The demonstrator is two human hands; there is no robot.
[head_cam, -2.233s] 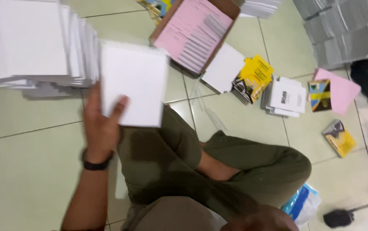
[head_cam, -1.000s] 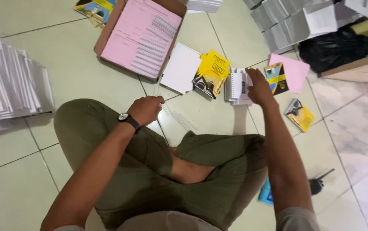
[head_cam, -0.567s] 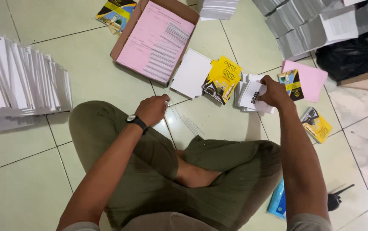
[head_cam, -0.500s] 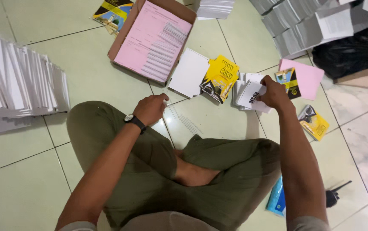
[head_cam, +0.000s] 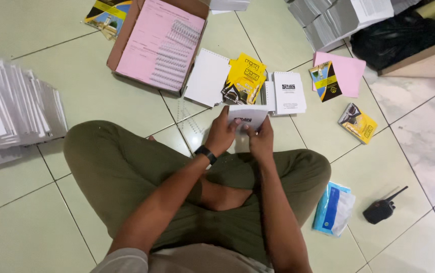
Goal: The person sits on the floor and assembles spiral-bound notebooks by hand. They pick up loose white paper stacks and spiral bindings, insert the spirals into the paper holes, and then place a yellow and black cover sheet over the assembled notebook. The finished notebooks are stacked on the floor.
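— Holding what, and where?

— Small white booklet (head_cam: 247, 117), black mark on its cover, up in front of my crossed legs, near side of the white booklet stack (head_cam: 288, 92). My left hand (head_cam: 222, 134), watch at the wrist, has its fingers curled round the booklet's left edge; my right hand (head_cam: 261, 140) pinches the lower right edge. Both closed on it.

— Around the stack?

— Just left of it: yellow covers (head_cam: 244, 80) with black print, overlapping a blank white sheet (head_cam: 207, 77). Further left: open cardboard box (head_cam: 126, 38) lined with pink printed sheets, a row of wire spirals on top. Right of the stack: pink paper (head_cam: 349, 72) with a blue-yellow-black cover (head_cam: 325, 81) on it. Right and nearer me: a second yellow-black cover (head_cam: 357, 123), tilted.

— Farther out?

— Well right and nearer me: blue-and-white plastic packet (head_cam: 333, 209), black handheld radio (head_cam: 380, 209) beside it. Well left: fanned white sheets (head_cam: 15, 108). Beyond the stack, to the right: grey bundles (head_cam: 328, 20).
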